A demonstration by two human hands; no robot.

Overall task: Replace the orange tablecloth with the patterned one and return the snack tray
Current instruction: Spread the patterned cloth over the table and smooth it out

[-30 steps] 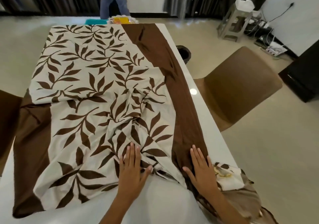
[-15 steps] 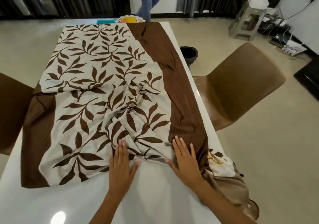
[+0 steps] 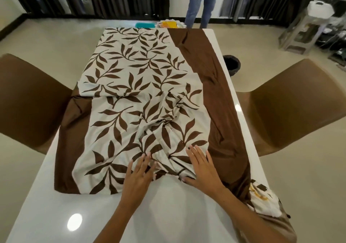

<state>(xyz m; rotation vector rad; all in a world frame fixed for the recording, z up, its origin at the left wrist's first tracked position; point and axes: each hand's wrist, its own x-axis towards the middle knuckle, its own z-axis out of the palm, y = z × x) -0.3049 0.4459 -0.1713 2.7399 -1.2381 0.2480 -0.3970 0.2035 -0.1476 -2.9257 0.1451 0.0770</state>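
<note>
— Where do we have the patterned tablecloth (image 3: 142,85) at this point?

— Spread over most of the white table (image 3: 177,214), cream with brown leaves and a plain brown border down each long side. The far half lies fairly flat; the near middle is bunched into folds, and the right border spills over the near right corner of the table. The strip of table nearest us is bare.

— And our hands?

— Both flat on the near edge of the cloth, palms down. Our left hand (image 3: 137,177) has its fingers straight and slightly spread, tips on the wrinkled cream part. Our right hand (image 3: 203,169) lies just beside it, fingers straight too, thumb at the hem — neither hand is curled round any fabric.

— The snack tray?

— We see something yellow (image 3: 169,24) and a teal object (image 3: 145,25) past the far end of the table; we cannot tell which is the tray.

— Anything else around us?

— A brown chair (image 3: 28,102) on the left, another brown chair (image 3: 292,108) on the right, a dark bin (image 3: 231,65) on the floor, and a person (image 3: 203,3) in jeans standing by the dark curtains.
</note>
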